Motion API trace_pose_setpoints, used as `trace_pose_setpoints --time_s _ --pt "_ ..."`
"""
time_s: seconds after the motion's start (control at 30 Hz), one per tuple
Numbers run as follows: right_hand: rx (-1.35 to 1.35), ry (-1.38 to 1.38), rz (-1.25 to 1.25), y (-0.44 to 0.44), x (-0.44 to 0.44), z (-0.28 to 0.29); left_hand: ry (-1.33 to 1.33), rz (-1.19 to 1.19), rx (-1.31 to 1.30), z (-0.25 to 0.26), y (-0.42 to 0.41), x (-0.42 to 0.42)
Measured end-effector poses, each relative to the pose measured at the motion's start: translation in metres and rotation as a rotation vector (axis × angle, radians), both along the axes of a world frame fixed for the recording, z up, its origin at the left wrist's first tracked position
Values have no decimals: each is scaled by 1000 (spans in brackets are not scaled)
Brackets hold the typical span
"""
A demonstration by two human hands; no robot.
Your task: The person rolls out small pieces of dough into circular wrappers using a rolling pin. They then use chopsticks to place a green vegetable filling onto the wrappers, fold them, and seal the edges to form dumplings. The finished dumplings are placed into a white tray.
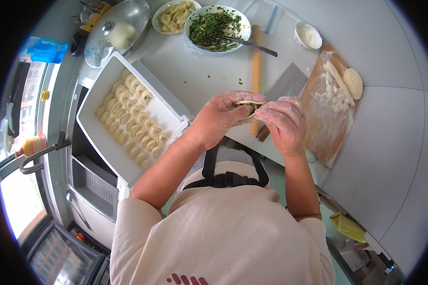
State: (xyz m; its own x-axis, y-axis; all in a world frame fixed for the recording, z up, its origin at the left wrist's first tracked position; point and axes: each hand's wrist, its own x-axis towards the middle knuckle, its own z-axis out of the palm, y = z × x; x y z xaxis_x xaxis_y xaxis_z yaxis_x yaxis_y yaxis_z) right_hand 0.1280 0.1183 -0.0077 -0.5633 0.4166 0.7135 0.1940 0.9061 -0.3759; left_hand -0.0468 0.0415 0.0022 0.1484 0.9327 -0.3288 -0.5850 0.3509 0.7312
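Between my hands is a dumpling wrapper (249, 103), folded partway over a dark green filling that still shows in its gap. My left hand (225, 108) cradles it, thumb against the near side and fingers behind. The floury fingertips of my right hand (285, 119) pinch its right edge. Below the hands lie a wooden rolling pin (256, 67) and a cleaver (287, 80) with a brown handle, partly covered by my fingers. To the left, rows of folded dumplings (130, 115) sit in a white plastic bin (132, 66) dusted with flour.
A bowl (248, 28) of chopped green filling with chopsticks (251, 45) stands behind, beside a plate of dumplings (174, 16). At right, a floured wooden board (317, 131) bears dough pieces (337, 98) near a flour bowl (308, 35). A glass lid (96, 39), sink (92, 188) and faucet (44, 153) are left.
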Motion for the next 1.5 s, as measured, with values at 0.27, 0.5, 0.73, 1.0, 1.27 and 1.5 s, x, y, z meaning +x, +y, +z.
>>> trace_pose_setpoints --time_s 0.27,0.5,0.73,1.0,1.27,1.5 --pt "-65 25 -28 8 45 9 -163 -58 42 11 6 40" --pt "-96 -11 7 14 92 3 -132 -42 12 14 11 81" --pt "-179 -31 35 16 123 7 40 -69 46 7 13 117" --pt "-201 45 23 15 136 5 178 -20 42 4 11 139" --pt "-227 38 16 17 138 9 463 -101 103 22 15 136" --pt "-321 24 -44 19 131 10 229 -114 94 21 19 122"
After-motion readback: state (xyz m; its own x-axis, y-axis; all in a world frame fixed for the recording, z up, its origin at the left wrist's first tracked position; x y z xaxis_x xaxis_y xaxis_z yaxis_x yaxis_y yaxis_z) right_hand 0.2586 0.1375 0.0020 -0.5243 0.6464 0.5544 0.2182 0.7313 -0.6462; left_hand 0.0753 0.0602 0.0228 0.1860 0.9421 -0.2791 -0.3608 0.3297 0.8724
